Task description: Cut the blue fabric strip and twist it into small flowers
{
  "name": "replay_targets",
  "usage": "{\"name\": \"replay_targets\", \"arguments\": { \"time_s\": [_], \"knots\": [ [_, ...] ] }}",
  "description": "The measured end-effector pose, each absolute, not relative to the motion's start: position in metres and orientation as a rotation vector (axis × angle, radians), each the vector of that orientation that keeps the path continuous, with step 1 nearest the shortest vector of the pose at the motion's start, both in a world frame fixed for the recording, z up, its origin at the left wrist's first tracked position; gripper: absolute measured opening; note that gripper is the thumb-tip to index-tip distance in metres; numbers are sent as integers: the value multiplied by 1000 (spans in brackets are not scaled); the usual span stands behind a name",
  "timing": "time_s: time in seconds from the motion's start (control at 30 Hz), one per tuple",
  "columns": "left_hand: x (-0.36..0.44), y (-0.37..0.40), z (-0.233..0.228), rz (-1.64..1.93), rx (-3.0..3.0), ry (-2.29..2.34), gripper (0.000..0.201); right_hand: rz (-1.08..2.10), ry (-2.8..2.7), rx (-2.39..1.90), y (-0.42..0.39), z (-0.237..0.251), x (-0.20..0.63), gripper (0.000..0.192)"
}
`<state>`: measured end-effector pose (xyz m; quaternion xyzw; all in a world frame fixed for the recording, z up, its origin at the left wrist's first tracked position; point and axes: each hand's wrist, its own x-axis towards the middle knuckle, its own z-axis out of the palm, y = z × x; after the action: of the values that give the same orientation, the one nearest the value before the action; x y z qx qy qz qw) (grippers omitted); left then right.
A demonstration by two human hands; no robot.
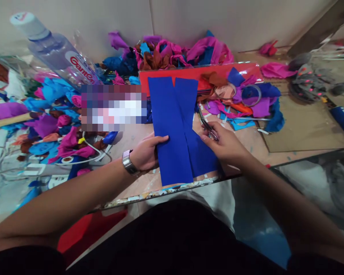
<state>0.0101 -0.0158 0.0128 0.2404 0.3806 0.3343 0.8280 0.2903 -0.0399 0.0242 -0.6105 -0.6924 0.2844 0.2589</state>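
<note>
"Description, please: what is at the centre?"

"A deep-blue, matte, flat sheet (172, 126), paper or cloth, I cannot tell which, near the front edge of a pale pinkish tabletop (129, 141). A gap runs down it from the top edge, wide above and narrow below, so it reads as two upright panels. The left panel is a long rectangle; the right one flares outward toward the bottom. I cannot tell whether they join anywhere."

"How does the left hand hold it?"

"The left hand (146, 154), with a silver-coloured metal wristband (129, 162) at the wrist, pinches the sheet's left side, thumb flat on top, the other fingers mostly hidden beneath."

"And the right hand?"

"The right hand (225, 143) is curled closed around what look like slim metal scissors (210, 134), over the right panel. I cannot tell how far the blades stand apart."

"What is around them?"

"Behind the sheet lies a flat red packet in shiny clear plastic (186, 72), backed by a heap of crumpled pink, brown and blue scraps (209, 51). To the right, two round translucent rings (260, 95) lie among more scraps, beside a flat brown board (304, 130). To the left is a clear plastic bottle with a white cap and red lettering (60, 55), near another multicoloured scrap heap (50, 124)."
</note>
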Motion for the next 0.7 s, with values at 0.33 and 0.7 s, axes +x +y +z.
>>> {"name": "replay_targets", "arguments": {
  "time_s": [0.33,0.7],
  "knots": [
    [16,-19,19,823,486,965,52,908,-1745,-1769,-80,32,277,65],
    [15,-28,7,924,926,1047,62,459,-1594,-1653,-67,18,291,47]
  ]
}}
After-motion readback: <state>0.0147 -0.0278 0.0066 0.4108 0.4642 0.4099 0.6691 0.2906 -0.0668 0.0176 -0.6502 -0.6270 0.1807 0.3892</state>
